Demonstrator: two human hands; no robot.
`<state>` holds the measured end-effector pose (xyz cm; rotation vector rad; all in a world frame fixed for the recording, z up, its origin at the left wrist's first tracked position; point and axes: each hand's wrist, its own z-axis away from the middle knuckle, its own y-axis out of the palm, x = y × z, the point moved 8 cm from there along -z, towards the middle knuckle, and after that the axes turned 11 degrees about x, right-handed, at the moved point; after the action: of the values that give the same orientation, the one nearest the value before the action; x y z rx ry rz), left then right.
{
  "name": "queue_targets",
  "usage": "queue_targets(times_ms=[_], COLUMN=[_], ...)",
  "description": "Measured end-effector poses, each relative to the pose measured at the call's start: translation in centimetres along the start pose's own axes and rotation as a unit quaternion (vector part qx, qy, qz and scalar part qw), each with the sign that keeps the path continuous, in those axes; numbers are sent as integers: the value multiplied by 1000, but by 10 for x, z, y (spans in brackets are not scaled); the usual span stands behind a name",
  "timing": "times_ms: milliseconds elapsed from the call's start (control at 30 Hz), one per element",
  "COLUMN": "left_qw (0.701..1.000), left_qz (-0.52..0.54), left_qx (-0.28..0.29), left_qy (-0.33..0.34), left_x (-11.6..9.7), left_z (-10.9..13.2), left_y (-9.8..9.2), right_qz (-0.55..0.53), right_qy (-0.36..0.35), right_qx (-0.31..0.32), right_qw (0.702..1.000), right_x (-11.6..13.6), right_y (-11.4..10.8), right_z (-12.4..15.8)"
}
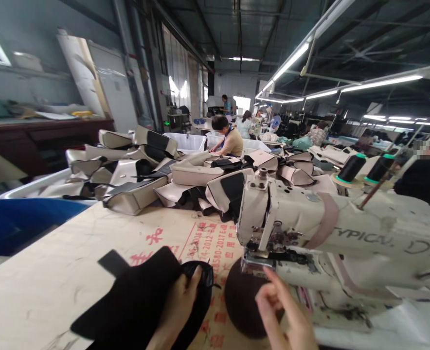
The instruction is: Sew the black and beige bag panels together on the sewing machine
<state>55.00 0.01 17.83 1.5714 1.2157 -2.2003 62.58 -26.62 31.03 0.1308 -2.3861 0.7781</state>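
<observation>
At 6 o'clock in my head view, the left hand (pixel 176 306) clamps its fingers on the rolled edge of a black fabric piece (pixel 134 301). The piece lies flat on the cardboard-covered table (pixel 54 272), a narrow tab sticking out toward 10 o'clock.

At 5 o'clock from it, the right hand (pixel 286 316) is loosely half-curled, index finger raised, gripping nothing I can see. It sits just below the needle end of a cream sewing machine (pixel 346 228) that fills the 3 o'clock side. A dark round piece (pixel 242 301) lies under the machine head, between the 2 hands; I cannot tell whether the right hand touches it.

On top of the machine, toward 2 o'clock, stand 2 black thread cones (pixel 351 167). Red printed characters (pixel 215 243) cross the cardboard between the fabric and a pile of beige and black sewn covers (pixel 186 175) heaped at 12 o'clock. A blue bin (pixel 14 223) sits at 9 o'clock.

Beyond the pile, a seated co-worker (pixel 229 138) bends over white tubs (pixel 188 142), and more people work farther back under strip lights (pixel 381 83).
</observation>
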Motion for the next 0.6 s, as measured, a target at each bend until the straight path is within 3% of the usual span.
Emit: queue_targets(times_ms=[67, 167, 233, 267, 333, 400, 467, 533, 600], left_qw=[999, 999, 1000, 1000, 1000, 998, 992, 979, 968], left_qz=[26, 29, 17, 13, 18, 48, 115, 196, 232], left_qx=[16, 15, 7, 4, 9, 26, 43, 42, 54], left_qy=[-10, -2, 7, 11, 13, 10, -2, -38, -78], left_x=[3, 2, -3, -6, -10, -8, 1, 19, 37], left_z=[1, 5, 7, 7, 6, 4, 1, 0, 2], left_y=[2, 3, 4, 4, 7, 9, 5, -7, -21], right_qz=[-69, -151, -128, -80, 57, 165, 197, 187, 168], right_qy=[39, 90, 90, 71, -3, -80, -113, -135, -154], right_qx=[1, -98, -139, -131, -63, 25, 58, 34, 9], right_qw=[997, 980, 978, 986, 996, 983, 972, 972, 974], right_x=[7, 5, 0, -1, -1, -3, -7, -3, 7], right_y=[46, 70, 70, 69, 65, 57, 38, 19, 19], right_z=[-17, -34, -38, -40, -43, -39, -28, -13, 2])
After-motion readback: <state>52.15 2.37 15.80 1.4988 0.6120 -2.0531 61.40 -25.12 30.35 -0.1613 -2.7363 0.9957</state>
